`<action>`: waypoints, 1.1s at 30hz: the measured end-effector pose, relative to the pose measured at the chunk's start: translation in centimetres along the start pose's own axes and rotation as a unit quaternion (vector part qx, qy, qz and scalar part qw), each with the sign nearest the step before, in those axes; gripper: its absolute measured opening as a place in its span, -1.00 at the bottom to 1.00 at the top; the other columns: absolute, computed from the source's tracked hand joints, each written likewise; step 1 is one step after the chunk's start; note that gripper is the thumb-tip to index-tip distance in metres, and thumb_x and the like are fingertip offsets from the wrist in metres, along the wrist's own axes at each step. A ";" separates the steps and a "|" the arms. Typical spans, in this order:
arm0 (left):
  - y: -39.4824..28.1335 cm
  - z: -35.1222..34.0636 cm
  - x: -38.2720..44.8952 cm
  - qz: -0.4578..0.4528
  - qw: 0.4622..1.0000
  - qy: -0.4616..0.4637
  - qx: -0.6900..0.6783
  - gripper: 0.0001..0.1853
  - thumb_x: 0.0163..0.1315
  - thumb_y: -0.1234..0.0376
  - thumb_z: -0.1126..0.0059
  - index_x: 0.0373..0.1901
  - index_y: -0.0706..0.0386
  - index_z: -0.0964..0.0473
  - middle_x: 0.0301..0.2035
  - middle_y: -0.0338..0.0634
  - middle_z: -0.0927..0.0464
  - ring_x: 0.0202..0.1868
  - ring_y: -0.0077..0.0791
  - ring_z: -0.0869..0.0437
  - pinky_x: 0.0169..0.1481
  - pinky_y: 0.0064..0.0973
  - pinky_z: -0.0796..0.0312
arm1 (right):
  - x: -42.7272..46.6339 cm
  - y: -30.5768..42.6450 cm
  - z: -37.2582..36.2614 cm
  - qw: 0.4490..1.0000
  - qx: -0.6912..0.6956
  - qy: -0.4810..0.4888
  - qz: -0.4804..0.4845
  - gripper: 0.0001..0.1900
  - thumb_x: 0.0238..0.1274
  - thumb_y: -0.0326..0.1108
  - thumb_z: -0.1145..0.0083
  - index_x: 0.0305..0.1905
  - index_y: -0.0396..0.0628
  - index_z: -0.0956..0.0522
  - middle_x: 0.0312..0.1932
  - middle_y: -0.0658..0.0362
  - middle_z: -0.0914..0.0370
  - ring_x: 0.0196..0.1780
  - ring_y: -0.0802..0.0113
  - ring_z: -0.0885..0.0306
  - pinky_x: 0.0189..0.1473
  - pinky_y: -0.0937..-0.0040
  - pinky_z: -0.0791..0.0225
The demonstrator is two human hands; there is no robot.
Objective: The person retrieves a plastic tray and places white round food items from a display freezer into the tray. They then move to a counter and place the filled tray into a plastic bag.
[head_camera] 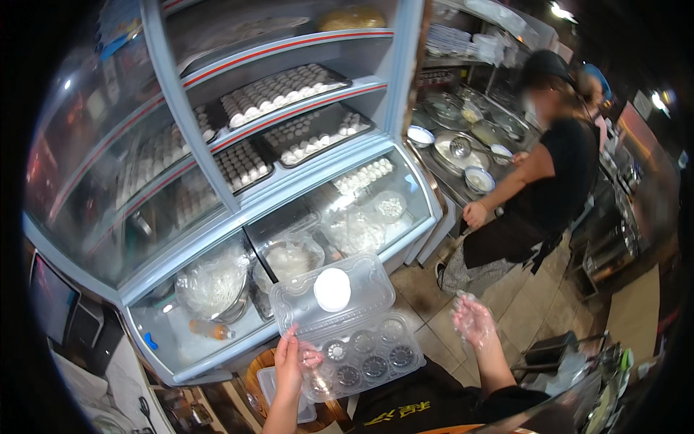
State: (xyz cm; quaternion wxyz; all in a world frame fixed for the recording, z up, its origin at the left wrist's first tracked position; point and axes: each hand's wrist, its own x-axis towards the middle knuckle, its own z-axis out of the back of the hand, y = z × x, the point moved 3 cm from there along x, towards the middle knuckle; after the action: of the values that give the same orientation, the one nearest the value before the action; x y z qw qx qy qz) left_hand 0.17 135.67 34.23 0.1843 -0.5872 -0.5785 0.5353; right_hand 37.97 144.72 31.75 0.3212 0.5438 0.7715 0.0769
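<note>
My left hand (291, 358) grips the left edge of a clear plastic clamshell container (371, 355), held up in front of me with its hinged lid (290, 306) raised. Several round molded wells show in its base, and I see no food in them. A round white sticker (332, 289) is on the lid. My right hand (474, 319) is raised to the right of the container, apart from it, palm up with fingers spread. It wears a thin clear plastic glove and holds nothing. Below the container, a plastic tub (307, 412) rests on a round wooden surface (260, 362).
Ahead stands a glass-fronted display fridge (303, 200) with trays of white rounded dumplings (282, 97) and a bagged bowl (214, 287). At right, a co-worker (564, 157) in dark clothes works over a metal pan (461, 154) and bowls (479, 179). Tiled floor (434, 331) lies between us.
</note>
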 end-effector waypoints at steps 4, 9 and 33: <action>1.2 -0.1 1.2 -0.056 0.996 -0.020 -0.070 -0.65 0.29 0.24 0.15 0.05 0.19 -0.24 -0.49 -0.11 -0.47 -0.51 -0.39 -0.58 -0.46 -0.55 -0.44 | 11.3 -0.1 -4.7 0.990 -0.090 0.011 -0.105 -0.75 0.00 -0.40 -0.08 -0.15 -0.12 -0.44 -0.30 0.23 -0.47 -0.19 0.38 -0.45 -0.03 0.38 -0.33; 0.6 -1.0 5.6 -0.038 0.989 -0.139 -0.040 -0.71 0.31 0.25 0.17 -0.06 0.25 -0.26 -0.50 -0.15 -0.49 -0.50 -0.50 -0.55 -0.40 -0.63 -0.41 | 28.2 -1.4 -14.5 0.968 -0.216 0.072 -0.110 -0.74 0.01 -0.40 -0.11 -0.15 -0.17 -0.43 -0.26 0.16 -0.46 -0.21 0.33 -0.42 -0.05 0.32 -0.31; -4.9 -2.3 41.5 -0.089 0.951 -0.259 -0.142 -0.82 0.29 0.29 0.15 -0.30 0.24 -0.31 -0.55 -0.14 -0.49 -0.55 -0.53 -0.53 -0.47 -0.66 -0.34 | 81.0 -6.7 -37.3 0.342 -0.814 0.336 0.327 -0.67 0.04 -0.31 -0.01 -0.05 -0.15 -0.42 -0.09 0.01 -0.43 -0.04 0.24 -0.40 0.03 0.36 -0.23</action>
State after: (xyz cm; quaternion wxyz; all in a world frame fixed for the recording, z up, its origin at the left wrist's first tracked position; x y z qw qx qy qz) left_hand -10.31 174.29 21.85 -0.0100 -0.3945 -0.7261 0.5630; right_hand -5.26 222.67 24.39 0.2680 0.1505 0.1312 0.9425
